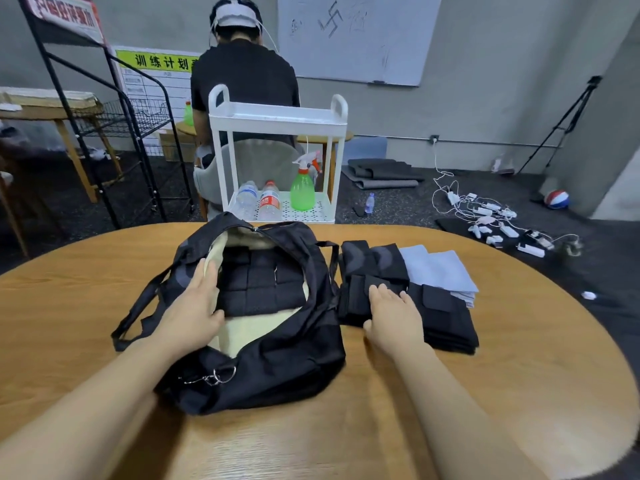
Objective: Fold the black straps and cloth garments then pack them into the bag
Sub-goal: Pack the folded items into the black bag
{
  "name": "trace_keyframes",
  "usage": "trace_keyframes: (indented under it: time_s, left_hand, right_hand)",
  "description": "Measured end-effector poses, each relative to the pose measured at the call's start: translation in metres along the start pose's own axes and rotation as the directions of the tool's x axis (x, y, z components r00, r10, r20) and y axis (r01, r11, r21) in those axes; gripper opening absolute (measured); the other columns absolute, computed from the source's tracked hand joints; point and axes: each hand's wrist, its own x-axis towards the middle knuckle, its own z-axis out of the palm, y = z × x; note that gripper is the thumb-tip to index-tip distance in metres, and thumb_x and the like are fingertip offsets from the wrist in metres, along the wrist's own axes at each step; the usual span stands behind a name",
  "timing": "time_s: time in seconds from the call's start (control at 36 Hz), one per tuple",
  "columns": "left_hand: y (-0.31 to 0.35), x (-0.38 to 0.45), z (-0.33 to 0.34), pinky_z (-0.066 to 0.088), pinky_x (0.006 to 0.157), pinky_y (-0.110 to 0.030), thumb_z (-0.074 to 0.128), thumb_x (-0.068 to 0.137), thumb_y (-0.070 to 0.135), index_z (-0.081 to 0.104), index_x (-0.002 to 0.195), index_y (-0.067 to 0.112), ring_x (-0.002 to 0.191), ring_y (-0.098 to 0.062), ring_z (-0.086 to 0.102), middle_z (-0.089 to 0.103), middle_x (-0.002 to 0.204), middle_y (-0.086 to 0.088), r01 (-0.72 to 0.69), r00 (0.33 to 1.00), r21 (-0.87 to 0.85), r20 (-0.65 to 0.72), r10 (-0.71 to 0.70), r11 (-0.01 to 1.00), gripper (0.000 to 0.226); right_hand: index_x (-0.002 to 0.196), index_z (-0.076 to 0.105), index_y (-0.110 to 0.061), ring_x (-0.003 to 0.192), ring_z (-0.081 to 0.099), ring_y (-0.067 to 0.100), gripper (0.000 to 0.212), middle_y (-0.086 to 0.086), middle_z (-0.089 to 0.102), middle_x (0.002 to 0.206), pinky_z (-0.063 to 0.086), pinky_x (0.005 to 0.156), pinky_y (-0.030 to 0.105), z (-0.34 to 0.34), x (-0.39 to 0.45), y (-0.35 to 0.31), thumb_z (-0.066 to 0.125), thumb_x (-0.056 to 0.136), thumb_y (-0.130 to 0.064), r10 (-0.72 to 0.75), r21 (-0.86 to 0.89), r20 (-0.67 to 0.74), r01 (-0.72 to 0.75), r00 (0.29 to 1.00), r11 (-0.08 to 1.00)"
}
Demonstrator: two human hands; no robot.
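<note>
On a rounded wooden table (519, 358), the left hand (194, 306) rests with straight fingers at the mouth of a soft black bag (277, 358) with cream lining, holding folded black straps (263, 282), while the right hand (394, 317) lies flat, fingers relaxed, on stacked black garments (446, 317) beside grey cloths (440, 268).

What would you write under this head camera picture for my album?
Left hand holds open a black bag of folded straps while the right hand rests on the folded black pile beside it.
</note>
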Motion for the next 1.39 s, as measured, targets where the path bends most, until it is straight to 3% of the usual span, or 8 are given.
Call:
trace_keyframes:
  time_s: [0.22,0.33,0.47,0.81,0.92,1.17,1.28,1.39]
  left_hand:
    - [-0.006,0.006,0.008,0.045,0.098,-0.041,0.056,0.092,0.012,-0.009,0.156,0.021,0.131,-0.033,0.045,-0.017,0.163,0.004,0.001,1.000,-0.010,0.016,-0.001,1.000,0.092]
    - [-0.005,0.007,0.009,0.048,0.094,-0.042,0.056,0.092,0.011,-0.009,0.156,0.021,0.127,-0.033,0.048,-0.017,0.163,0.005,0.003,1.000,-0.020,0.018,-0.002,1.000,0.092]
    - [-0.005,0.005,0.006,0.046,0.095,-0.041,0.056,0.093,0.011,-0.010,0.156,0.023,0.129,-0.033,0.047,-0.017,0.162,0.006,0.006,1.000,-0.037,0.021,-0.005,0.999,0.092]
    - [0.010,-0.007,-0.014,0.040,0.102,-0.035,0.053,0.094,0.012,-0.013,0.155,0.025,0.136,-0.028,0.040,-0.015,0.162,0.008,-0.055,0.998,-0.094,-0.006,0.055,0.994,0.091]
    - [0.009,-0.008,-0.022,0.036,0.105,-0.033,0.054,0.093,0.013,-0.011,0.155,0.025,0.142,-0.025,0.032,-0.015,0.161,0.011,-0.091,0.996,-0.103,-0.028,0.089,0.990,0.091]
    - [0.001,-0.008,-0.029,0.031,0.099,-0.018,0.057,0.094,0.016,-0.014,0.153,0.029,0.143,-0.016,0.028,-0.019,0.159,0.017,-0.140,0.990,-0.154,-0.041,0.136,0.978,0.093]
    - [-0.001,-0.008,-0.029,0.034,0.095,-0.017,0.056,0.095,0.020,-0.023,0.148,0.036,0.142,-0.013,0.029,-0.023,0.155,0.023,-0.152,0.988,-0.165,-0.038,0.148,0.975,0.096]
    - [-0.004,-0.009,-0.029,0.043,0.092,-0.016,0.057,0.094,0.024,-0.022,0.144,0.048,0.138,-0.003,0.028,-0.026,0.148,0.034,-0.178,0.984,-0.180,-0.040,0.174,0.967,0.096]
  right_hand:
    - [0.096,0.035,-0.016,0.090,0.048,0.022,0.007,0.003,0.053,0.110,0.035,0.096,0.030,-0.004,0.008,0.005,0.041,0.096,-0.014,-0.013,0.018,-0.014,0.013,1.000,1.000]
    - [0.111,0.045,-0.012,0.098,0.053,0.026,0.015,0.006,0.052,0.116,0.036,0.071,0.033,-0.006,0.013,0.006,0.038,0.103,-0.023,-0.002,0.050,0.022,0.001,1.000,0.999]
    - [0.133,0.049,-0.012,0.118,0.052,0.028,0.036,0.006,0.053,0.136,0.048,0.090,0.039,-0.007,0.015,0.014,0.034,0.105,-0.028,0.035,0.187,0.050,-0.044,0.998,0.981]
    - [0.111,0.054,-0.016,0.066,0.052,0.023,0.019,-0.003,0.054,0.068,0.030,0.048,0.030,-0.020,0.005,-0.011,0.039,0.099,-0.019,0.246,0.226,-0.351,-0.173,0.904,0.959]
    - [0.118,0.055,-0.021,0.086,0.062,0.027,0.023,0.000,0.067,0.090,0.034,0.060,0.033,-0.037,-0.006,-0.056,0.044,0.098,-0.022,0.145,0.328,-0.494,0.029,0.858,0.944]
    - [0.082,0.063,-0.015,0.060,0.058,0.019,0.024,-0.001,0.058,0.074,0.041,0.052,0.026,-0.010,0.037,-0.151,0.060,0.059,-0.007,-0.239,0.002,-0.629,0.309,0.739,0.951]
    - [0.096,0.073,-0.007,0.077,0.069,0.021,0.057,0.006,0.070,0.086,0.055,0.068,0.027,0.000,0.070,-0.169,0.083,0.040,-0.013,-0.235,-0.004,-0.505,0.270,0.830,0.963]
    - [0.090,0.075,-0.007,0.066,0.066,0.017,0.055,0.004,0.069,0.077,0.045,0.049,0.021,-0.005,0.091,-0.182,0.086,0.037,-0.016,-0.203,-0.014,-0.428,0.218,0.881,0.976]
